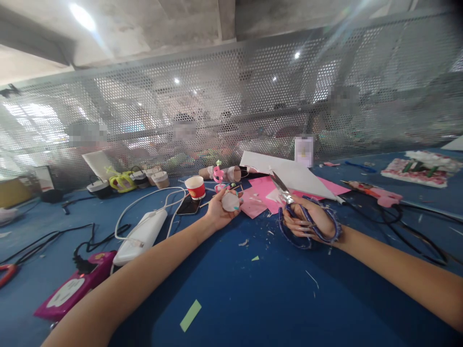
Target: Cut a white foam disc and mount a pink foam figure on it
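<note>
Left hand [220, 210] clasps a pale ball [230, 201], right hand [308, 222] grips scissors [289, 201] blades-up mid-desk [253, 299]; a slip could nick nearby fingers [227, 215].

Pale round object [230, 201]: is being partly covered by the fingers of the left hand [219, 213]; its kind is not being made out.
Scissors [287, 196]: the blue handles are being hidden in part by the curled fingers of the right hand [307, 222].
Forearms: the left is being cut off by the bottom edge, the right by the right edge.
Phone [188, 206]: its far end is being covered by the red cup [195, 187].
Red-handled tool [6, 275]: is being cut off by the left edge.
White sheet [455, 144]: is being cut off by the right edge.
Perforated screen [231, 96]: everything behind it is being blurred.
Small card [304, 150]: its face is being smeared out.
</note>
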`<state>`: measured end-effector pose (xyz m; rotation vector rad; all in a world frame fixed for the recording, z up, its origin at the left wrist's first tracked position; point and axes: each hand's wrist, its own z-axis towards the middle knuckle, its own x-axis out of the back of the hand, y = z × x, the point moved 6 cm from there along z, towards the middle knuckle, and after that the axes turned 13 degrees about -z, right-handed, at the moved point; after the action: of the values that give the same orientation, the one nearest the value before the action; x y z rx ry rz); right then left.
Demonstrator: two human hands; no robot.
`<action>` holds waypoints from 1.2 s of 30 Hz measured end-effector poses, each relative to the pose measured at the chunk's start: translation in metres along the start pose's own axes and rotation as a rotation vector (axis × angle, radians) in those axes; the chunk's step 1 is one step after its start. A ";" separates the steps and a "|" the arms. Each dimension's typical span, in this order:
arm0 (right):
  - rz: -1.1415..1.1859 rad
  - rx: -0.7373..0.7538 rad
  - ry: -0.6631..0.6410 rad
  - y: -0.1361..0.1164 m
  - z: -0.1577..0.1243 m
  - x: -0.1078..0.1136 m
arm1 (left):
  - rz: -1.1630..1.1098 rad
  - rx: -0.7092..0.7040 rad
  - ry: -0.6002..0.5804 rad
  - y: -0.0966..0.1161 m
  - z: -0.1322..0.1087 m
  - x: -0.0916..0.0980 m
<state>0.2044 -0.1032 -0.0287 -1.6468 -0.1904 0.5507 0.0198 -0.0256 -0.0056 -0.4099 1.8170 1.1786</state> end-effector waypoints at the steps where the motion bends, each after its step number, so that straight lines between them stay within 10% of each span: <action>1: -0.002 0.001 -0.003 0.000 0.000 0.000 | 0.001 -0.004 0.007 0.000 0.000 0.000; 36: -0.018 0.009 -0.007 -0.002 0.000 -0.002 | 0.033 -0.011 -0.024 -0.004 0.001 -0.003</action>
<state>0.2030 -0.1034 -0.0259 -1.6335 -0.2073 0.5435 0.0243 -0.0274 -0.0059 -0.3719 1.8037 1.2116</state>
